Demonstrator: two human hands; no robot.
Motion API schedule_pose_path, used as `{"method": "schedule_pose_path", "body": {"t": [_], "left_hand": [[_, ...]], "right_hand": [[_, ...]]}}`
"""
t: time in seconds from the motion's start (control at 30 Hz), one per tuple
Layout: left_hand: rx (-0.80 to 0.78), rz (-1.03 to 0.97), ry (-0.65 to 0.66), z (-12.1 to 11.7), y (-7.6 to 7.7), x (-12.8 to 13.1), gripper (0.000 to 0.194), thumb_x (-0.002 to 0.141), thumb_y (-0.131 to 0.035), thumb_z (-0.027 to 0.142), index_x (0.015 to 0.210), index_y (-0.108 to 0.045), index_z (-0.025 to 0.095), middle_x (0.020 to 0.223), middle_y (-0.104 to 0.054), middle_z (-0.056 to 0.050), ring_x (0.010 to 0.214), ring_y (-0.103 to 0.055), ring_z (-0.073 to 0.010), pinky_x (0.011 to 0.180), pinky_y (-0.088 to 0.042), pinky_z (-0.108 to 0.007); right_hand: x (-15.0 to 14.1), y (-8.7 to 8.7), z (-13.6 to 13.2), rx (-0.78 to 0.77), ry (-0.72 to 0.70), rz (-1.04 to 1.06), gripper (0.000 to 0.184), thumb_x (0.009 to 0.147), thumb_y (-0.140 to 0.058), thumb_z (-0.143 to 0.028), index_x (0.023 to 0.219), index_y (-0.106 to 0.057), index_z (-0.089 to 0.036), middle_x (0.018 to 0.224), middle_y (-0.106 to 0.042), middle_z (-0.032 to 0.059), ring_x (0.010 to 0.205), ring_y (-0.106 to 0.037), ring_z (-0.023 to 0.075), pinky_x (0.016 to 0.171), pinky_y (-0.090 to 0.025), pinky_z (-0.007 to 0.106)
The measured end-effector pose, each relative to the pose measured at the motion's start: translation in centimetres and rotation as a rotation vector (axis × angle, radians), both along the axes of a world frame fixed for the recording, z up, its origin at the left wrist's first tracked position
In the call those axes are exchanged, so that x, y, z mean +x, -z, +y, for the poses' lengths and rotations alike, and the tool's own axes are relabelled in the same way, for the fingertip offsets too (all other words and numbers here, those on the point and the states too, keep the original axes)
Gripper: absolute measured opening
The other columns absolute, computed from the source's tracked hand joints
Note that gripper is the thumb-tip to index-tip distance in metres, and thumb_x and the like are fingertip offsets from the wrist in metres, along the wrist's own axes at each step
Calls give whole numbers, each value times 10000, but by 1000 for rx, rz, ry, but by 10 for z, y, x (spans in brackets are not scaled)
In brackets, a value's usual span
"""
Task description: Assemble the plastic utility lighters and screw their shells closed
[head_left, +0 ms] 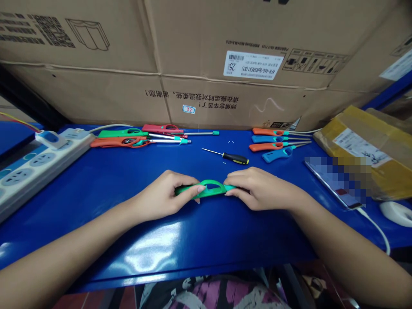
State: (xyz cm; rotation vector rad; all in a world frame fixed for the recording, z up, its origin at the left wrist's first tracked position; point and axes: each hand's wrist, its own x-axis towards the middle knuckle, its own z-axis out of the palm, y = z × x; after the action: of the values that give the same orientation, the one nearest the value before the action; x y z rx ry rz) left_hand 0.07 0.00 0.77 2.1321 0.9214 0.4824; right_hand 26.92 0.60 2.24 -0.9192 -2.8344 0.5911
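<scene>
Green plastic spans my two hands: a long-necked lighter (211, 194), held on the near side of the black-and-yellow screwdriver (236, 159). My left hand (170, 191) is wrapped around its handle, thumb beside the trigger opening, while the fingers of my right hand (259, 189) pinch its teal neck. Left of the screwdriver lie red, green and orange lighters (117, 142); to its right, orange and blue lighters (265, 139).

Lighters (117, 142) left and right of screwdriver (236, 159) on tabletop (209, 240).
Power strip (43, 165) far left; phone (333, 184), parcel (375, 154) right; box (199, 56) behind.
</scene>
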Motion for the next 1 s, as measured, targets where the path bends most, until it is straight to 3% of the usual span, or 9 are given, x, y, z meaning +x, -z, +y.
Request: {"method": "schedule_pose_path", "body": {"t": [0.13, 0.2, 0.4, 0.57, 0.63, 0.87, 1.0], "left_hand": [[188, 34, 59, 1, 4, -1, 343, 1032, -495, 368, 956, -741, 142, 794, -732, -35, 674, -634, -125, 663, -435, -218], [198, 41, 54, 1, 5, -1, 333, 1032, -499, 364, 953, -737, 144, 800, -731, -33, 685, -639, -123, 673, -436, -213], [-16, 13, -43, 4, 5, 0, 375, 999, -537, 425, 838, -753, 164, 674, -684, 2, 563, -551, -90, 544, -390, -175], [-279, -27, -92, 6, 7, 1, 486, 973, -530, 533, 822, -757, 130, 473, -435, 47, 414, -331, -71, 405, -245, -186], [-310, -43, -79, 7, 7, 1, 495, 973, -527, 537, 823, -757, 125, 462, -402, 53, 409, -314, -68, 400, -238, -186], [-72, -2, -29, 5, 9, -1, 375, 992, -544, 427, 844, -772, 169, 670, -703, 2, 542, -546, -88, 526, -385, -178], [19, -8, 10, 4, 12, -1, 332, 1012, -538, 380, 915, -764, 156, 779, -759, -14, 652, -659, -105, 633, -453, -179]], "right_hand": [[2, 2, 2, -16, -7, 15, 190, 1015, -507, -237, 944, -666, -160, 853, -646, 46, 778, -599, 170, 709, -418, 284], [2, 5, 3, 12, 1, 18, 198, 1017, -510, -246, 965, -680, -159, 867, -659, 51, 789, -608, 173, 716, -423, 285], [2, 14, 5, 124, 10, 62, 231, 1021, -506, -263, 971, -706, -159, 845, -669, 56, 765, -603, 169, 711, -426, 278], [1, 16, 4, 194, -1, 73, 241, 1022, -495, -261, 955, -703, -158, 814, -649, 51, 718, -566, 163, 667, -395, 281], [1, 15, 4, 166, -8, 72, 240, 1022, -492, -260, 954, -699, -158, 813, -645, 50, 723, -568, 164, 668, -395, 281], [1, 9, 4, -3, -8, 55, 210, 1012, -513, -238, 921, -685, -159, 814, -644, 42, 750, -585, 163, 689, -404, 275], [0, 6, 4, -34, 1, 19, 202, 1004, -526, -232, 903, -681, -152, 822, -650, 44, 766, -602, 168, 693, -406, 278]]}}
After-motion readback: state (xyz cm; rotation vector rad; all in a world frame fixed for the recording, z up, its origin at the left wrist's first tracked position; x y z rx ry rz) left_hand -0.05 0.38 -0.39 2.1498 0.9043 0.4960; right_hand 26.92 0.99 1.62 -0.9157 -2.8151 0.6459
